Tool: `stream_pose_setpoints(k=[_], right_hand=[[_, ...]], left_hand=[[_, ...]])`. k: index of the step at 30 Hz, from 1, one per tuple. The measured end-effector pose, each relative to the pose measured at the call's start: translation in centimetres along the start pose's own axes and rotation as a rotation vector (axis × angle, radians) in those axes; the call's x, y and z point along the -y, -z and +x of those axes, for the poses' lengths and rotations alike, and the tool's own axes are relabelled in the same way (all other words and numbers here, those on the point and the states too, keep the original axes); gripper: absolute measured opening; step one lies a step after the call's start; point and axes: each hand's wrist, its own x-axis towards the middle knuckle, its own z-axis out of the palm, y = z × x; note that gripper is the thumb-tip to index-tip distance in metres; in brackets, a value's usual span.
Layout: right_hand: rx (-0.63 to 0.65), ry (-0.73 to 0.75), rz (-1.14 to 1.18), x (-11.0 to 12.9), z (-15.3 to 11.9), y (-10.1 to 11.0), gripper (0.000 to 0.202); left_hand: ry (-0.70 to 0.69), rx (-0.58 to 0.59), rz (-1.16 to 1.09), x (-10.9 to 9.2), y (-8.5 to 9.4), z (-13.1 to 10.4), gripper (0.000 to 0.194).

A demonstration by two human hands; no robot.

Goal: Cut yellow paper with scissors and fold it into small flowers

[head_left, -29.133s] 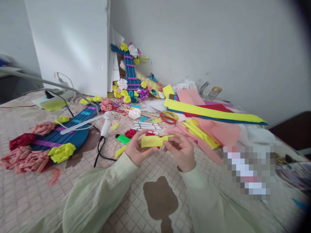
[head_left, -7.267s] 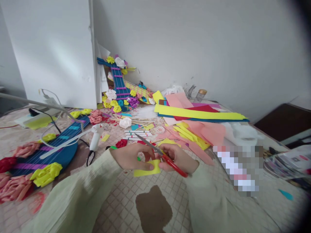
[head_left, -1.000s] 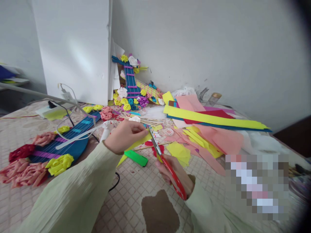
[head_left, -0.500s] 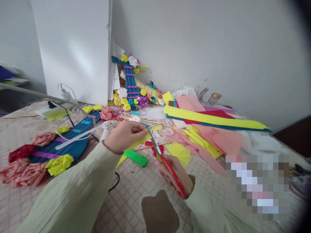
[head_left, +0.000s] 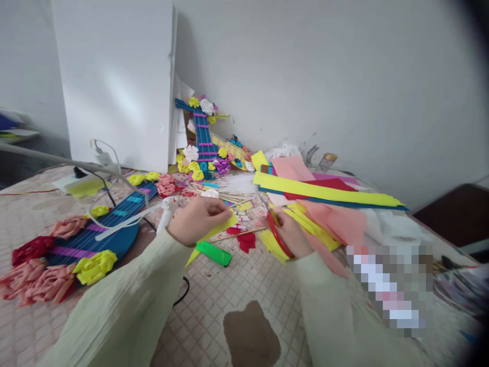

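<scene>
The yellow paper (head_left: 218,228) is in the middle of the frame, a bit left, and it slants up to the right. The left hand (head_left: 200,219) pinches it: the thumb and fingers are closed together near its top edge, with almost no gap. Just to the right, the right hand (head_left: 295,234) has its fingers curled around the red handles of the scissors (head_left: 272,221). The blades point to the upper left, away from the yellow paper, and I cannot tell if they are a little open. A yellow sheet (head_left: 272,245) lies by the right hand. Below the left hand is a green thing (head_left: 214,254), and red bits (head_left: 246,242) lie between the hands. A glue gun (head_left: 165,216) is just left of the left hand. Farther left is a blue guitar (head_left: 124,237) with paper flowers (head_left: 95,267). A long yellow strip (head_left: 328,190) lies at the right.
</scene>
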Motion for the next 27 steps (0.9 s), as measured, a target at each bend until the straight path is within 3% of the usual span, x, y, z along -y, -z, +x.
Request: stream_pose_setpoints(k=[2,4,8,13,17,20,21,23,24,27], right_hand=[[-0.087,-0.043,-0.356,-0.5,2.8,0.6,0.037],[-0.055,-0.094,-0.566,-0.9,5.4,0.6,0.041],[-0.003,-0.128,-0.622,-1.7,8.7,-0.6,0.038],[0.038,-0.178,-0.602,-1.8,9.8,-1.3,0.031],[0.012,-0.084,-0.485,0.2,8.4,-0.5,0.041],[0.085,0.051,-0.313,2.8,5.1,-0.5,0.034],[0.161,0.099,-0.216,3.6,3.7,-0.8,0.035],[0.380,0.184,0.258,4.9,0.9,-1.6,0.041],[0.417,0.189,0.388,5.3,-0.2,-2.1,0.039],[0.330,0.086,0.540,5.6,-2.4,-3.5,0.036]], left_hand=[[0.011,0.015,-0.032,-0.2,0.1,-0.1,0.024],[0.026,0.028,-0.061,-0.2,0.2,-0.1,0.023],[0.036,0.011,-0.104,0.1,0.1,0.1,0.024],[0.031,-0.032,-0.135,0.5,-0.2,0.4,0.025],[0.121,-0.004,-0.318,0.3,-0.6,0.5,0.026],[0.225,-0.073,-0.508,0.3,-1.3,0.6,0.026],[0.253,-0.107,-0.586,0.3,-1.7,0.7,0.026],[0.291,-0.155,-0.728,0.4,-2.5,0.7,0.026],[0.304,-0.164,-0.779,0.5,-2.9,0.7,0.027],[0.300,-0.173,-0.879,0.4,-3.7,0.6,0.027]])
